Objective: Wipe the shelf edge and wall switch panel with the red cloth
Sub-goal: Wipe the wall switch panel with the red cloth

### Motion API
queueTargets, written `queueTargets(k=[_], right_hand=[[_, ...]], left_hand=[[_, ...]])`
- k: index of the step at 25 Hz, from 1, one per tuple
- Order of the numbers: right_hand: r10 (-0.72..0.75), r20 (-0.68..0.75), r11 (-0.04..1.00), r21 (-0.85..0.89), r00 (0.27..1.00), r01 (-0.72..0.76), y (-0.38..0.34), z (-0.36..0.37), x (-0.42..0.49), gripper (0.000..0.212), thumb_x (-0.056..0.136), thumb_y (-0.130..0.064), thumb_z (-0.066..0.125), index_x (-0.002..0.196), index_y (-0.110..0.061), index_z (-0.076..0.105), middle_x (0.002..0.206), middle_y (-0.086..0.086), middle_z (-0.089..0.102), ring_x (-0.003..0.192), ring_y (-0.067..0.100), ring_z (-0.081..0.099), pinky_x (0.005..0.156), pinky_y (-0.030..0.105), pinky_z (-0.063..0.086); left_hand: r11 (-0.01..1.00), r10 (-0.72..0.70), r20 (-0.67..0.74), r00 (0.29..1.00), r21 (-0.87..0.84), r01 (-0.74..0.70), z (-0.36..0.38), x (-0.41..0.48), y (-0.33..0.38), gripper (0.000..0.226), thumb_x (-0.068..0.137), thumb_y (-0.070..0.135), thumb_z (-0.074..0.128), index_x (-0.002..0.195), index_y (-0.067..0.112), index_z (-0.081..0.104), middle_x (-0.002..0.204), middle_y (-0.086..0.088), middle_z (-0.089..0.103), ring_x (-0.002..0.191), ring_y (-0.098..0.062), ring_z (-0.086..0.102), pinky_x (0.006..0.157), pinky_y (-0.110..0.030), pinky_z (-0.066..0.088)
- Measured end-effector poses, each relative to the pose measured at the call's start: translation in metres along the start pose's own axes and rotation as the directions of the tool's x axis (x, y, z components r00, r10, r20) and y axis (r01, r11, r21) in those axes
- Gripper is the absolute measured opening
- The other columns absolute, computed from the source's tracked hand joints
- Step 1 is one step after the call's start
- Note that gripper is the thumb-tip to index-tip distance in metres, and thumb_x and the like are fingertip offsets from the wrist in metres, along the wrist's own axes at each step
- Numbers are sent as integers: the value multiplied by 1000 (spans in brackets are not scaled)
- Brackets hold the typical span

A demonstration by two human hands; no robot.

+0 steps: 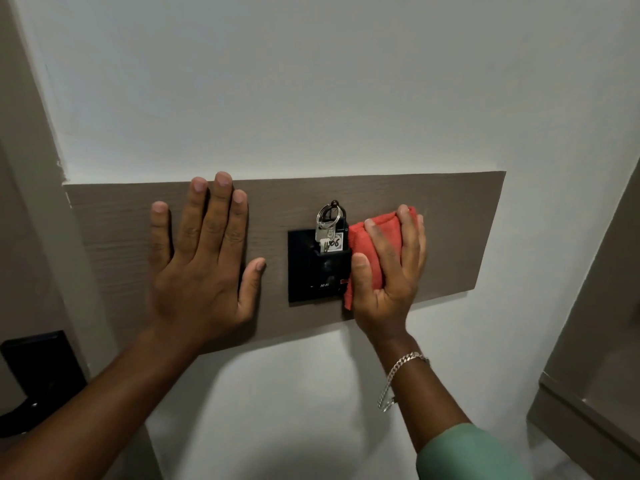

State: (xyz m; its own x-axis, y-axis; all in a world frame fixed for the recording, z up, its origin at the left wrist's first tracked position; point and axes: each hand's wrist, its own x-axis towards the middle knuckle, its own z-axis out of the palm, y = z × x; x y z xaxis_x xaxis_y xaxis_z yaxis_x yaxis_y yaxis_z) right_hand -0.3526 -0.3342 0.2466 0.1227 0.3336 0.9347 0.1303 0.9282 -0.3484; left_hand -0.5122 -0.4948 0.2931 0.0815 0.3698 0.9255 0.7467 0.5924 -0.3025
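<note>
A black switch panel (308, 271) is set in a brown wood-grain board (457, 233) on the white wall. A key ring with a tagged key (330, 230) sits in the panel's slot. My right hand (391, 268) presses a folded red cloth (367, 244) against the panel's right edge, fingers wrapped over the cloth. My left hand (204, 261) lies flat on the board to the left of the panel, fingers spread, holding nothing.
A black door lock and handle (38, 372) are at the lower left on a grey door frame. A grey cabinet or door edge (595, 393) stands at the lower right. A silver bracelet (398, 375) hangs on my right wrist.
</note>
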Motion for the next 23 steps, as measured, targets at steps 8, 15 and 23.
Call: queueTargets(k=[8,15,23], right_hand=[[55,-34,998,-22,998,-56,-1,7,-10,45,98,-38,50,135,-15,61,159,18,39,154,37,25,124,55,26],[213,-130,976,65,968,-206,-19,17,0,41,97,-39,49,132,-21,63,158,11,41,153,31,28,124,52,28],[459,-279,888,137,844,-438,-26,28,-25,51,98,-43,39,138,-16,58,161,8,37,153,28,29,121,58,29]], left_hand=[[1000,0,-10,1000,-6,0,2,0,-1,77,95,44,42,156,4,19,165,-15,14,154,-31,6,124,-53,-1],[1000,-1,-29,1000,-12,1,3,0,-1,77,94,44,40,156,4,19,165,-15,14,154,-31,8,124,-53,0],[1000,9,-32,999,-5,-9,3,-2,-4,77,95,44,41,156,2,19,164,-17,16,153,-34,11,123,-53,-1]])
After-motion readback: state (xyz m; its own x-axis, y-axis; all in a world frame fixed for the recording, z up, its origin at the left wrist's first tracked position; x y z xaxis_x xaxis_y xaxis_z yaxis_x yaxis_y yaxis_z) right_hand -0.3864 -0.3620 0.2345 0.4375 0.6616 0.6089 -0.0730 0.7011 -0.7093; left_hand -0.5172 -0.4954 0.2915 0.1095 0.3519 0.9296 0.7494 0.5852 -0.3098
